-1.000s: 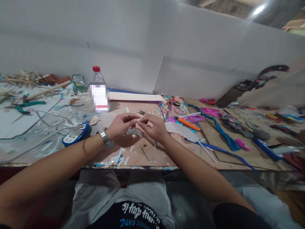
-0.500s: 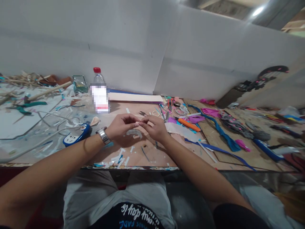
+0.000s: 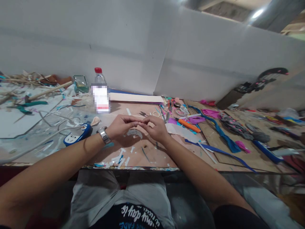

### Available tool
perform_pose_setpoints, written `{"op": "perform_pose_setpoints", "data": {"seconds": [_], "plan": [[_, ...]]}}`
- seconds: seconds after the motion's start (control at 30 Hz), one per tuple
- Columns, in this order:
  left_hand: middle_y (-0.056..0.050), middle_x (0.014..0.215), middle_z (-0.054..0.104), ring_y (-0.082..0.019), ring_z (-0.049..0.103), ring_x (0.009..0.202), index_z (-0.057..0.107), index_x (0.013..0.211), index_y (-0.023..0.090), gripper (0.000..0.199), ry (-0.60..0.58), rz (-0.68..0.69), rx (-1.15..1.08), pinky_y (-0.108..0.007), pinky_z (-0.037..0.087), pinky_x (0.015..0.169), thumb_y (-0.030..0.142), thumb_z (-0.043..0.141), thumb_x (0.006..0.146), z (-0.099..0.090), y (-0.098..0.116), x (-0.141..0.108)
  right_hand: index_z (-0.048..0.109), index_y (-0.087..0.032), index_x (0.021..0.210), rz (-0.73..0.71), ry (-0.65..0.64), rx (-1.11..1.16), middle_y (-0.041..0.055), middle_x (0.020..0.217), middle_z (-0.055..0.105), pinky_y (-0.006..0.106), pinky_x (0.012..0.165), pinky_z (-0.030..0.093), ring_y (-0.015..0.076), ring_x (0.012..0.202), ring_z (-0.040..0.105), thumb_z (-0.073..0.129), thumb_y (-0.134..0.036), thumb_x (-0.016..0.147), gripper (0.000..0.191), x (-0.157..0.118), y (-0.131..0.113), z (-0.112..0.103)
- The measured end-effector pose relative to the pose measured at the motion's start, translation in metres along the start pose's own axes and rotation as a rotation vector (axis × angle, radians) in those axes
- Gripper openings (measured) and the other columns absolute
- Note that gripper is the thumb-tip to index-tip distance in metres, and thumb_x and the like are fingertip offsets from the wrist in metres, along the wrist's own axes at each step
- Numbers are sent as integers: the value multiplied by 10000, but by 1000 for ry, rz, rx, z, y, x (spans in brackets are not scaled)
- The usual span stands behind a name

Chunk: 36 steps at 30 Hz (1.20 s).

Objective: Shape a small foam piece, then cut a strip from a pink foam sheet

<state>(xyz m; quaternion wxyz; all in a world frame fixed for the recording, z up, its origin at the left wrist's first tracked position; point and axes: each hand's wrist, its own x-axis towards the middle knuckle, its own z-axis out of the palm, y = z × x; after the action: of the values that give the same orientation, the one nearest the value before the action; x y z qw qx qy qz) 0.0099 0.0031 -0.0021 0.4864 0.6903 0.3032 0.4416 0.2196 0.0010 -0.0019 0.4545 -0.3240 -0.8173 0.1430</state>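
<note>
My left hand [image 3: 120, 127], with a metal watch [image 3: 104, 135] on its wrist, is closed in a pinch above the table. Fingertip to fingertip with it, my right hand [image 3: 155, 128] is pinched too. Whatever lies between the fingertips is too small to make out. Beneath the hands a pale curved piece [image 3: 135, 133] rests on the tabletop. White paper scraps [image 3: 120, 159] are strewn in front of my left hand. A thin dark strip [image 3: 145, 154] lies near the table's front edge.
A blue-and-white power strip [image 3: 77, 135] with cables lies left. Behind stand a red-capped bottle [image 3: 99, 76] and a blurred phone screen [image 3: 101, 99]. To the right are an orange cutter [image 3: 189, 125], blue ribbon [image 3: 221, 135] and a board [image 3: 221, 156]. Green-handled pliers [image 3: 35, 104] lie far left.
Both hands keep almost the same place and pinch, with only slight finger movement. The view has shifted a little, and my legs sit slightly differently.
</note>
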Motion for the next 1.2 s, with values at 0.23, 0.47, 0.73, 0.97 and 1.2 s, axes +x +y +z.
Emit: {"op": "perform_pose_setpoints", "data": {"seconds": [0.23, 0.47, 0.73, 0.97, 1.2], "plan": [[-75, 810, 749, -180, 676, 756, 757, 836, 151, 317, 121, -67, 22, -295, 534, 716, 447, 818, 741, 3, -1, 1, 719, -205, 844, -17, 5, -18, 40, 781, 718, 324, 733, 503, 171, 731, 648, 703, -377, 905, 184, 1, -2, 0], [-93, 891, 779, -209, 708, 842, 793, 889, 167, 290, 134, -75, 69, -321, 554, 785, 436, 789, 778, 4, -3, 0, 713, -205, 846, -47, -6, -27, 44, 792, 718, 329, 748, 499, 174, 751, 651, 696, -334, 914, 147, 1, -1, 0], [-106, 1031, 783, -231, 726, 959, 799, 1009, 191, 316, 7, -35, 16, -354, 565, 889, 443, 758, 823, 2, -3, -1, 710, -195, 815, -13, 32, -7, 38, 771, 716, 320, 724, 498, 176, 729, 659, 753, -353, 867, 172, 0, -1, -1], [-105, 993, 779, -203, 718, 911, 774, 987, 159, 338, 10, -8, 22, -325, 560, 847, 463, 727, 847, 4, -5, -1, 710, -200, 788, 29, 33, -23, 30, 757, 723, 314, 711, 497, 174, 716, 660, 765, -410, 847, 225, 0, -1, 0], [-102, 1007, 758, -187, 692, 912, 713, 978, 142, 377, 80, 22, 20, -313, 540, 851, 497, 707, 850, 5, -4, 0, 740, -214, 888, 22, -2, -17, 41, 858, 758, 329, 783, 517, 186, 796, 693, 716, -294, 895, 84, 1, -2, 0]]}}
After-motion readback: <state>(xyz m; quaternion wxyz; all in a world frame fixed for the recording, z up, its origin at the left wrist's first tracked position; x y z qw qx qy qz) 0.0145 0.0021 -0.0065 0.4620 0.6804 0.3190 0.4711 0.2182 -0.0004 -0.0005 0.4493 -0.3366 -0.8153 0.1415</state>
